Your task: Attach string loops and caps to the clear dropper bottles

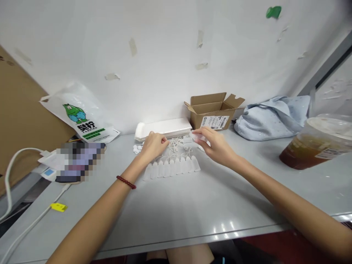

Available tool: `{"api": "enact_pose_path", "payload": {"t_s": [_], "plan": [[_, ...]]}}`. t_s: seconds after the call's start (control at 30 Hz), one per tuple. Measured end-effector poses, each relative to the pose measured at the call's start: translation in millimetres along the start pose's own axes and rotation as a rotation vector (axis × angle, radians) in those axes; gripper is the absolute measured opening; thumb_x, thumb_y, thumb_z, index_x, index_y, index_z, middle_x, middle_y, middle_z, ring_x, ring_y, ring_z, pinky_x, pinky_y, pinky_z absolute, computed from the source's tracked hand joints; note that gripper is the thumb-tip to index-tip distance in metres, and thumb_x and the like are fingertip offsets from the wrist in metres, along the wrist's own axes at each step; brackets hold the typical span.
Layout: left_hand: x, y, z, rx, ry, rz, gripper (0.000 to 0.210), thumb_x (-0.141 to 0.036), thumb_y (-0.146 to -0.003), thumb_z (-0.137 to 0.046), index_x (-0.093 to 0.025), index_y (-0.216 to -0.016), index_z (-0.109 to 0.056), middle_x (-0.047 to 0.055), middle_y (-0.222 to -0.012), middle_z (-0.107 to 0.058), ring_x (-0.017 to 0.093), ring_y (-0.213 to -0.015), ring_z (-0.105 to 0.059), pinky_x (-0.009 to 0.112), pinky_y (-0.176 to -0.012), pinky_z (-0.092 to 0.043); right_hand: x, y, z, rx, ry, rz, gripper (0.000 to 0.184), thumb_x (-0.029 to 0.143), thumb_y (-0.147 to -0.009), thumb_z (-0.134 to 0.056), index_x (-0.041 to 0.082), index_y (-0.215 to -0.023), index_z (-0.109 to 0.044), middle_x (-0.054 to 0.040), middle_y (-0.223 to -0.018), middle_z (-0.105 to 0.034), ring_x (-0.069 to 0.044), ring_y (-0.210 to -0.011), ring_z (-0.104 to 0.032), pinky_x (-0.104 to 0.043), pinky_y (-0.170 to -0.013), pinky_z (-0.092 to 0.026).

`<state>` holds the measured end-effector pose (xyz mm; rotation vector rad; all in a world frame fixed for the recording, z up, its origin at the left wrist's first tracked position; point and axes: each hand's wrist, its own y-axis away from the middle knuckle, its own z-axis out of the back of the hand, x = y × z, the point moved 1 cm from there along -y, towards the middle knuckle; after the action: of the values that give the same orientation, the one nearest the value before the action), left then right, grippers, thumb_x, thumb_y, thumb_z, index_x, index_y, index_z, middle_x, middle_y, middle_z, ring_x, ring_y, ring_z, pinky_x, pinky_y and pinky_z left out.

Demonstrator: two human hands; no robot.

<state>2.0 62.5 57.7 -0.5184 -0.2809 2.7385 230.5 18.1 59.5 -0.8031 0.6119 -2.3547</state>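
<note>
Left hand: curled at the left end of the cords, the left hand [154, 146] has its fingertips just beside them; whether it grips one, I cannot tell.
Right hand: well apart from the left, the right hand [216, 145] pinches a small whitish piece [197, 136] between thumb and fingers.
Cords: a tangle of white cords [175, 145] lies on the worktop [176, 209] between the hands.
White pieces: a row of flat, rounded white pieces [172, 169] lies side by side, nearer the person than the tangle.
Behind: a white stack [166, 127] and, to its right, an open cardboard box [210, 113].
Far right: blue cloth [271, 119] and a lidded drink cup [310, 143].
Far left: a printed plastic bag [82, 113] behind a pixelated area.
</note>
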Motion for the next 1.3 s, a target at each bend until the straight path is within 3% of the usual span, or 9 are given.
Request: {"api": "enact_pose_path", "payload": {"t_s": [0.17,0.3,0.4,0.53,0.77,0.87,0.93,1.1,1.3], "plan": [[8.3,-2.9,12.9,-0.005,-0.002,-0.022,0.022,-0.021,-0.08,-0.052,-0.017,-0.077,-0.073,0.006,-0.076,-0.071,0.024,-0.081,-0.059,0.034,-0.072,-0.046,-17.8,-7.5,-26.2,-0.126,0.019,0.0,0.019,0.018,-0.089,-0.045,0.017,-0.104,-0.056,-0.0121,-0.098,-0.064,-0.025,-0.09,-0.061,-0.039,-0.077,-0.048],[-15.8,-13.9,-8.5,0.049,0.096,-0.211,0.022,-0.02,-0.076,-0.059,-0.019,-0.093,-0.074,0.006,-0.078,-0.069,0.026,-0.092,-0.053,0.035,-0.08,-0.044,-38.2,5.5,-28.2,-0.122,0.074,-0.047,0.018,0.02,-0.088,-0.046,0.018,-0.103,-0.056,-0.012,-0.097,-0.066,-0.026,-0.089,-0.063,-0.039,-0.075,-0.049],[-32.0,-25.5,-25.5,0.061,0.199,-0.237,0.017,-0.01,-0.065,-0.064,-0.019,-0.076,-0.075,0.006,-0.063,-0.063,0.027,-0.088,-0.053,0.034,-0.074,-0.044,-44.4,5.8,-24.1,-0.127,0.101,-0.051,0.018,0.021,-0.088,-0.046,0.017,-0.102,-0.056,-0.0128,-0.096,-0.068,-0.027,-0.088,-0.064,-0.039,-0.075,-0.049],[-32.4,-33.3,-31.2,-0.032,0.313,-0.14,0.015,-0.007,-0.063,-0.064,-0.019,-0.059,-0.071,0.005,-0.057,-0.059,0.024,-0.079,-0.054,0.033,-0.072,-0.042,-40.5,4.1,-23.3,-0.051,0.113,-0.013,0.019,0.02,-0.089,-0.044,0.017,-0.105,-0.055,-0.0138,-0.1,-0.067,-0.028,-0.093,-0.064,-0.041,-0.077,-0.05],[-10.2,-42.5,-7.8,-0.329,0.615,0.215,0.032,-0.034,-0.084,-0.052,-0.013,-0.101,-0.068,0.01,-0.091,-0.068,0.016,-0.075,-0.058,0.028,-0.066,-0.045,-27.7,6.2,-22.6,-0.016,0.104,0.017,0.021,0.018,-0.089,-0.044,0.016,-0.108,-0.054,-0.0171,-0.107,-0.066,-0.029,-0.098,-0.063,-0.044,-0.08,-0.05],[-9.8,-33.7,2.5,-0.392,0.824,0.284,0.027,-0.035,-0.079,-0.059,-0.015,-0.095,-0.069,0.008,-0.094,-0.069,0.014,-0.076,-0.06,0.027,-0.069,-0.046,-22.3,5.7,-21.4,-0.032,0.053,-0.035,0.022,0.019,-0.089,-0.045,0.016,-0.108,-0.054,-0.0168,-0.109,-0.066,-0.029,-0.098,-0.064,-0.044,-0.08,-0.051],[-13.8,-17.3,4.6,-0.374,0.864,0.216,0.016,-0.03,-0.073,-0.066,-0.016,-0.08,-0.07,0.005,-0.084,-0.071,0.015,-0.075,-0.06,0.028,-0.072,-0.046,-16.1,6.0,-20.7,-0.049,-0.012,-0.078,0.022,0.021,-0.089,-0.047,0.017,-0.109,-0.053,-0.0147,-0.106,-0.068,-0.028,-0.098,-0.065,-0.042,-0.078,-0.052],[-24.4,31.2,-7.7,-0.343,0.458,-0.108,0.009,-0.019,-0.078,-0.06,-0.019,-0.076,-0.069,0.003,-0.08,-0.071,0.019,-0.081,-0.061,0.032,-0.078,-0.045,3.6,10.1,-23.1,-0.002,-0.141,-0.064,0.023,0.023,-0.089,-0.049,0.019,-0.112,-0.052,-0.0106,-0.098,-0.071,-0.026,-0.094,-0.068,-0.038,-0.075,-0.054],[-34.0,43.5,-17.0,-0.397,0.445,-0.176,0.011,-0.013,-0.08,-0.058,-0.019,-0.079,-0.068,0.003,-0.08,-0.069,0.018,-0.08,-0.061,0.031,-0.075,-0.047,9.2,14.3,-27.6,0.048,-0.146,0.01,0.028,0.02,-0.09,-0.047,0.019,-0.118,-0.048,-0.0126,-0.107,-0.069,-0.026,-0.098,-0.067,-0.038,-0.076,-0.054]]}}
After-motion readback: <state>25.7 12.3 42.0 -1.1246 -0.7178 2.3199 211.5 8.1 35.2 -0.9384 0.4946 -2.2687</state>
